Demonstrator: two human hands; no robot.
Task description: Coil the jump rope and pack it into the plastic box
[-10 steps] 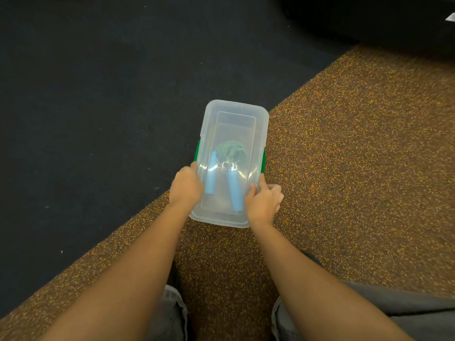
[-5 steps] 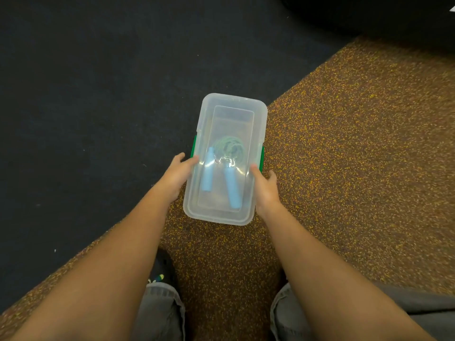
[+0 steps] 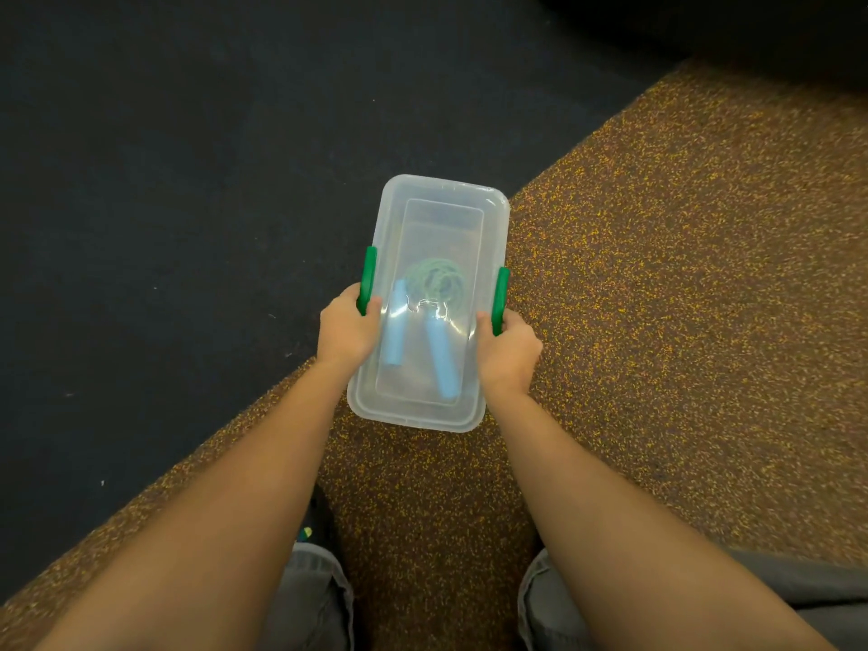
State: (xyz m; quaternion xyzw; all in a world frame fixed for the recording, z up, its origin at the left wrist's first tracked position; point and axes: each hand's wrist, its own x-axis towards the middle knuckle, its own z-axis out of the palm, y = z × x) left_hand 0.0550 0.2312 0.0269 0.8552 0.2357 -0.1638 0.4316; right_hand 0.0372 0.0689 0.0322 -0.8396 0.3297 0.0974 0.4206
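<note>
A clear plastic box (image 3: 441, 195) with its clear lid on lies on the floor in front of me. Through the lid I see the jump rope (image 3: 434, 279): a green coil with two light blue handles pointing toward me. A green latch (image 3: 367, 274) stands up on the box's left side and another green latch (image 3: 500, 293) on the right side. My left hand (image 3: 347, 328) grips the near end of the left latch, thumb on the lid. My right hand (image 3: 509, 352) grips the near end of the right latch.
The box sits where dark carpet (image 3: 188, 180) meets brown speckled flooring (image 3: 681, 298). My knees in grey trousers (image 3: 312, 599) and a dark shoe (image 3: 314, 523) show at the bottom. A dark object fills the top right corner.
Both hands slid from the box's near sides to the green latches, and the latches now stand raised above the lid edges. The box stays where it was.
</note>
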